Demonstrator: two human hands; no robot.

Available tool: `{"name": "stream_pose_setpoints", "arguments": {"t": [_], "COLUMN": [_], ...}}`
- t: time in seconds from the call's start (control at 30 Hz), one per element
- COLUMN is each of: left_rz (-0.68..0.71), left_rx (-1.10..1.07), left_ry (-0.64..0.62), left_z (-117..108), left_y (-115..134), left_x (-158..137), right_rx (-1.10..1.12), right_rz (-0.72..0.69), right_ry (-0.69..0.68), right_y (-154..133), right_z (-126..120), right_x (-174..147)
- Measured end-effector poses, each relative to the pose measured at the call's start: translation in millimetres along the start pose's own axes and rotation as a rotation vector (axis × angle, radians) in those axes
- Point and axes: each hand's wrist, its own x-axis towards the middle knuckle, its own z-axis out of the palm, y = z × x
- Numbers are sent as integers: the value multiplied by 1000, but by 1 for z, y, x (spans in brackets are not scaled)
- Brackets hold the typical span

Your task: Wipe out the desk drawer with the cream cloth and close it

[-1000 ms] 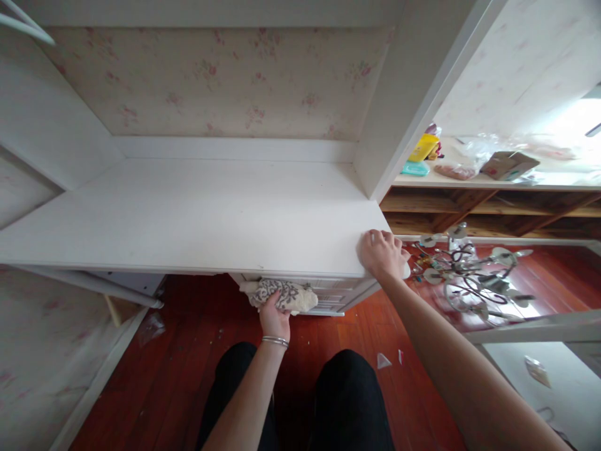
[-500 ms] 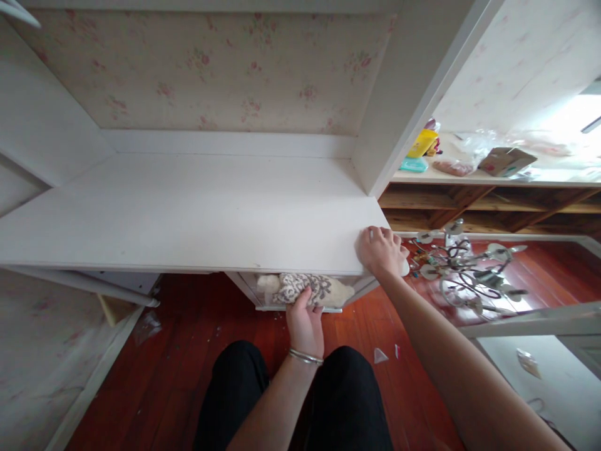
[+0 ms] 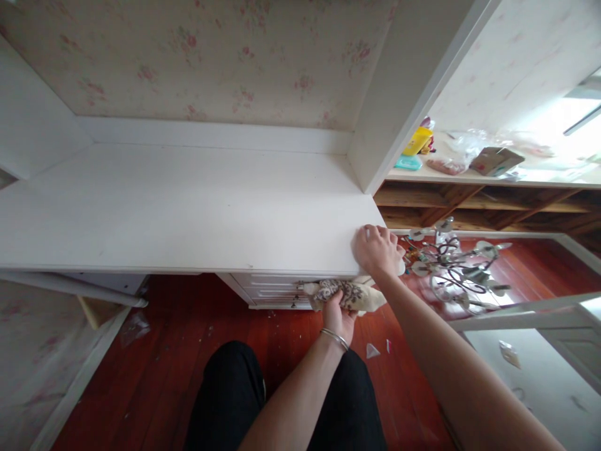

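Observation:
A cream cloth with a grey-brown floral pattern point(image 3: 350, 294) is bunched in my left hand point(image 3: 337, 313), whose fingers are wrapped round it. Held this way, the cloth lies against the front of the drawer unit point(image 3: 272, 288), just under the desk top, and covers its right part. Small dark knobs show left of the cloth. My right hand point(image 3: 378, 250) is on the front right corner of the white desk top point(image 3: 197, 213), its fingers bent over the side edge. The fingertips and the underside of that hand are hidden.
A chandelier point(image 3: 462, 266) lies on the red wooden floor point(image 3: 178, 363) to the right. Beyond it, low wooden shelving point(image 3: 422, 195) carries a cardboard box point(image 3: 496, 161), a yellow item point(image 3: 417, 141) and plastic bags. A white panel point(image 3: 416, 75) rises at the desk's right end.
My left hand has moved right with the cloth along the drawer fronts, uncovering drawers and knobs on the left. My right hand keeps its place on the desk corner. The view has shifted slightly.

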Motion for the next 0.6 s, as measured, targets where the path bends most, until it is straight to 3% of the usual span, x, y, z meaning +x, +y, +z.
{"name": "stream_pose_setpoints", "arguments": {"t": [0.2,0.4,0.6], "left_rz": [142,225,334], "left_rx": [-69,-60,-56], "left_ry": [89,182,236], "left_z": [-37,-67,-71], "left_y": [29,88,145], "left_x": [24,24,3], "right_rx": [7,8,10], "right_rz": [3,4,-1], "right_ry": [3,-2,-2], "right_y": [0,1,2], "right_z": [1,0,0], "right_x": [1,1,0]}}
